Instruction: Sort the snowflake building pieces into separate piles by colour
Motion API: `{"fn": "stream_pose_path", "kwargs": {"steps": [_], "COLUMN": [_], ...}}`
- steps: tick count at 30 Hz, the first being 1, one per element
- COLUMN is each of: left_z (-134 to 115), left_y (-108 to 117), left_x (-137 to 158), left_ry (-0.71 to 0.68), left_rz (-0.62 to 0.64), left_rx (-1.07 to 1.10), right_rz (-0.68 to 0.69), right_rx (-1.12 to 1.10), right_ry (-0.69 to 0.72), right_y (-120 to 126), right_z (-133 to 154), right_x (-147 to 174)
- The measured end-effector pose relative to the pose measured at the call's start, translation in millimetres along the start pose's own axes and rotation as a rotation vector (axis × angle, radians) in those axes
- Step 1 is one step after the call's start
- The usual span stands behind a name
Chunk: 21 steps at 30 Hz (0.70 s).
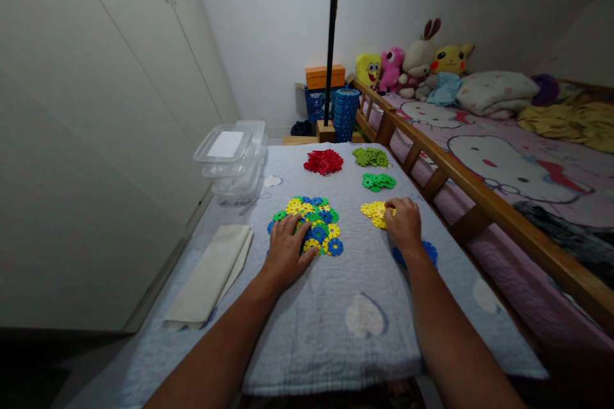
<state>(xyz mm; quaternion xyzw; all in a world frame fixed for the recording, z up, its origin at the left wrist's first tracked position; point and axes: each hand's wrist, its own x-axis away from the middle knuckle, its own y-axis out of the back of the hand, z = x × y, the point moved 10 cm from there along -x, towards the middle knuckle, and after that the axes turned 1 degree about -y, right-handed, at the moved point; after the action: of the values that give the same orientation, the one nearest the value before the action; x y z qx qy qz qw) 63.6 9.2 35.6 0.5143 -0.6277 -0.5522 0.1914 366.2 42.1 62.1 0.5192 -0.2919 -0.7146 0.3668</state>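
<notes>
Discs of mixed colour [318, 234]: heaped on surface [330, 307], partly under left hand [288, 244], the nearer, its fingers spread; leftward of right hand [403, 220], fingers bunched at right edge of yellow pile [371, 209], any grip on a piece cannot be told

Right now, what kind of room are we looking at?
Probably a bedroom, perhaps a child's: there's a bed with a wooden rail, plush toys at its far end, and a pale cupboard on the left.
</notes>
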Motion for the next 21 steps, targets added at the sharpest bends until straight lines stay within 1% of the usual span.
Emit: {"fn": "stream_pose_path", "kwargs": {"steps": [3,6,10,13,16,19,21], "left_z": [2.3,6.5,10.3,11.8,11.9,10.3,9.5], "left_y": [2.6,6.8,9.9,9.3,6.7,4.4,3.8], "left_x": [0.1,0.5,0.7,0.5,0.9,1.9,2.6], "left_ry": [0.004,0.016,0.015,0.025,0.04,0.045,0.047], "left_rz": [-0.011,-0.026,-0.012,0.018,0.056,0.085,0.092], "left_rx": [0.0,-0.003,0.008,0.001,-0.013,-0.016,-0.014], "right_rz": [0.067,0.13,0.157,0.154,0.193,0.333,0.429], "right_rx": [-0.021,-0.02,-0.03,-0.075,-0.195,-0.365,-0.408], "right_ry": [0.051,0.066,0.046,0.059,0.16,0.318,0.404], "right_y": [-6.0,-14.8,-18.8,-15.4,-15.0,-23.4,-29.6], "right_z": [7.1,10.8,11.1,19.8,48.6,91.8,116.4], "right_x": [4.1,8.5,10.2,9.6,14.3,30.4,44.1]}}
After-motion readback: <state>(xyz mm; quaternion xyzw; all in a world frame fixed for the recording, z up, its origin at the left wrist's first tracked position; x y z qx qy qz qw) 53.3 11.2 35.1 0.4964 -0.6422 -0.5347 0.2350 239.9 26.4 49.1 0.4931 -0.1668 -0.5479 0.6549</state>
